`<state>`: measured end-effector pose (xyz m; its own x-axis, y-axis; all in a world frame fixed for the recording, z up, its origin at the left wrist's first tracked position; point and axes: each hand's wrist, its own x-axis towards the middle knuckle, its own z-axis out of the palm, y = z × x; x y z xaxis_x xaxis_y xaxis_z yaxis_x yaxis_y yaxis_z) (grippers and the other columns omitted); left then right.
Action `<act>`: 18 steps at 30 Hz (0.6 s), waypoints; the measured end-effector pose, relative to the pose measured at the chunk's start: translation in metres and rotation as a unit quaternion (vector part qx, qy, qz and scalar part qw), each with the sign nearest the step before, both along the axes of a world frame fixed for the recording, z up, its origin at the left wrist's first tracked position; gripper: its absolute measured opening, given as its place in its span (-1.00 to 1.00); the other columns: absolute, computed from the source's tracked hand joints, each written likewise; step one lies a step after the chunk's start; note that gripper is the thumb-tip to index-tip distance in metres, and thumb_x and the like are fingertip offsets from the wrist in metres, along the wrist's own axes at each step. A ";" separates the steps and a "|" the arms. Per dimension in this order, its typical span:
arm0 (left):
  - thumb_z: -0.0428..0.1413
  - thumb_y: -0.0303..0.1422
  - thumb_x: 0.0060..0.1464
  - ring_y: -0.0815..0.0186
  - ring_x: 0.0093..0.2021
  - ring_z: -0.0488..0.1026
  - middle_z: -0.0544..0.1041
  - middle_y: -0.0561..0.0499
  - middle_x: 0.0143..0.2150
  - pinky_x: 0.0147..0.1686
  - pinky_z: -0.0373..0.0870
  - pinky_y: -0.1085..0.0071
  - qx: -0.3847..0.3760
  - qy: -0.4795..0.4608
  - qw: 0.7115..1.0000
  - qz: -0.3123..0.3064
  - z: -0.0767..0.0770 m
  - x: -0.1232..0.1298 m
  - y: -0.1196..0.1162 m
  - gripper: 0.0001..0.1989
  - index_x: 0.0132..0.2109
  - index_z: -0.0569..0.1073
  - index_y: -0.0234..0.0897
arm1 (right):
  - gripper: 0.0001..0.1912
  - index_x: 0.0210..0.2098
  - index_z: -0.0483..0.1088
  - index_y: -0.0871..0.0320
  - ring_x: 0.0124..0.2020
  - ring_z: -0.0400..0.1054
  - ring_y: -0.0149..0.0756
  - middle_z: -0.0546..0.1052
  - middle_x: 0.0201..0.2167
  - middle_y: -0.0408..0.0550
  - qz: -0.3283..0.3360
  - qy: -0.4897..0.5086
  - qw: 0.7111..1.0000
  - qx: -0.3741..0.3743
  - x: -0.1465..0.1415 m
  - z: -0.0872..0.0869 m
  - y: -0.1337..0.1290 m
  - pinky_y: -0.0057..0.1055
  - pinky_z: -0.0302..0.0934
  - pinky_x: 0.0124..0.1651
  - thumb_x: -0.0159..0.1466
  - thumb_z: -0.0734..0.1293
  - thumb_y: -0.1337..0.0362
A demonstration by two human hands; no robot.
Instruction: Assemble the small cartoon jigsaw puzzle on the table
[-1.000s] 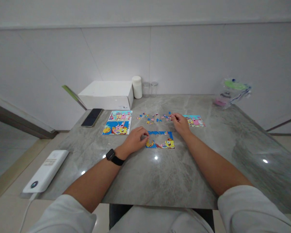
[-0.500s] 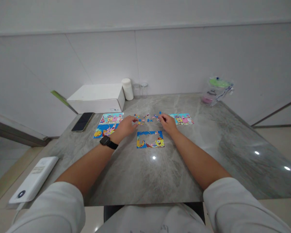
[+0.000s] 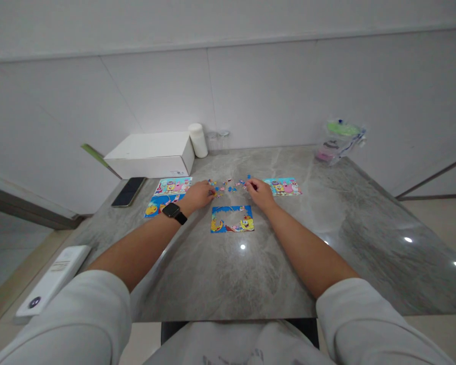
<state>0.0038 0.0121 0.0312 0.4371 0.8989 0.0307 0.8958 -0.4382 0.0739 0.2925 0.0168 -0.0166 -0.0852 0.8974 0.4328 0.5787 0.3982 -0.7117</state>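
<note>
Small loose jigsaw pieces point(image 3: 230, 189) lie scattered on the grey table, between my two hands. My left hand point(image 3: 200, 194), with a black watch on its wrist, is at their left side, its fingers curled together over the nearest pieces. On the right, my right hand point(image 3: 261, 193) has thumb and fingers pinched together at the edge of the pieces. Whatever either hand holds is too small to make out. Closer to me lies a partly filled jigsaw puzzle point(image 3: 247, 224), its cartoon border joined around a gap in the middle.
Cartoon picture sheets point(image 3: 160, 205) lie left of my left hand, and another picture card point(image 3: 287, 186) beside my right. A phone point(image 3: 129, 192), a white box point(image 3: 148, 152), a white cylinder point(image 3: 198, 141) and glasses point(image 3: 224, 142) stand farther back. A plastic bag point(image 3: 338, 142) sits back right.
My left hand has moved slightly right and its fingers have curled in over the pieces. My right hand stays at the right edge of the pieces. The view has shifted a little.
</note>
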 end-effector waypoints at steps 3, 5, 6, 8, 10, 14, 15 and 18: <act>0.18 -0.32 0.17 0.08 -0.05 0.57 0.61 -0.14 -0.04 -0.02 0.46 0.26 -0.017 0.013 1.000 -0.007 0.004 0.001 0.003 -0.77 -0.07 0.69 -0.18 | -0.69 -0.29 0.56 0.09 -0.35 0.40 -0.26 0.59 -0.40 -0.10 0.012 -0.009 1.000 -0.016 0.000 -0.001 0.000 -0.38 0.15 -0.25 0.40 0.25 0.10; 0.19 -0.33 0.16 0.08 -0.04 0.58 0.63 -0.13 -0.03 -0.02 0.45 0.27 -0.029 0.021 0.999 -0.018 0.007 0.002 0.006 -0.74 -0.04 0.68 -0.18 | -0.69 -0.29 0.57 0.09 -0.36 0.40 -0.26 0.60 -0.39 -0.10 0.019 -0.011 0.999 -0.024 0.000 -0.001 0.000 -0.38 0.15 -0.26 0.40 0.25 0.10; 0.19 -0.34 0.15 0.08 -0.03 0.58 0.64 -0.13 -0.02 -0.03 0.45 0.28 -0.035 0.024 0.999 -0.023 0.008 0.003 0.008 -0.73 -0.02 0.68 -0.17 | -0.69 -0.29 0.57 0.09 -0.36 0.40 -0.26 0.61 -0.39 -0.10 0.021 -0.010 0.999 -0.026 0.000 -0.001 -0.001 -0.37 0.15 -0.25 0.40 0.25 0.10; 0.20 -0.35 0.14 0.08 -0.03 0.58 0.66 -0.12 -0.04 -0.04 0.44 0.29 -0.048 0.031 0.998 -0.031 0.011 0.005 0.010 -0.74 -0.04 0.68 -0.18 | -0.69 -0.29 0.57 0.09 -0.36 0.41 -0.26 0.62 -0.37 -0.09 0.022 -0.005 0.999 -0.026 0.000 -0.001 -0.001 -0.37 0.15 -0.26 0.39 0.25 0.10; 0.21 -0.36 0.11 0.08 -0.05 0.58 0.67 -0.11 -0.08 -0.07 0.43 0.31 -0.062 0.037 0.997 -0.035 0.013 0.005 0.013 -0.77 -0.09 0.68 -0.20 | -0.69 -0.29 0.57 0.09 -0.36 0.40 -0.25 0.62 -0.38 -0.09 0.023 -0.002 0.999 -0.027 0.000 -0.001 -0.001 -0.38 0.15 -0.26 0.39 0.25 0.09; 0.24 -0.37 0.07 0.15 -0.14 0.58 0.68 -0.08 -0.16 -0.17 0.40 0.37 -0.095 0.048 0.993 -0.041 0.016 0.004 0.017 -0.81 -0.15 0.67 -0.21 | -0.68 -0.28 0.57 0.10 -0.36 0.40 -0.25 0.62 -0.38 -0.08 0.022 -0.002 0.999 -0.034 0.000 -0.001 -0.001 -0.38 0.15 -0.26 0.38 0.25 0.08; 0.23 -0.36 0.07 0.16 -0.16 0.58 0.68 -0.07 -0.16 -0.18 0.40 0.38 -0.103 0.049 0.993 -0.042 0.017 0.003 0.017 -0.81 -0.14 0.66 -0.21 | -0.68 -0.28 0.57 0.10 -0.36 0.40 -0.25 0.62 -0.38 -0.08 0.020 -0.003 0.999 -0.036 0.000 -0.001 -0.001 -0.38 0.15 -0.26 0.38 0.25 0.08; 0.23 -0.36 0.07 0.19 -0.18 0.57 0.69 -0.06 -0.14 -0.21 0.38 0.40 -0.121 0.051 0.991 -0.039 0.019 0.001 0.016 -0.77 -0.10 0.65 -0.21 | -0.67 -0.29 0.57 0.10 -0.36 0.40 -0.25 0.60 -0.41 -0.09 0.014 -0.005 0.999 -0.037 0.000 -0.001 -0.002 -0.37 0.14 -0.27 0.37 0.24 0.08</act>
<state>0.0052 0.0281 0.0504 0.4952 0.8377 -0.2305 0.8682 -0.4869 0.0957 0.2928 0.0146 -0.0178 -0.1152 0.9240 0.3648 0.5750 0.3614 -0.7340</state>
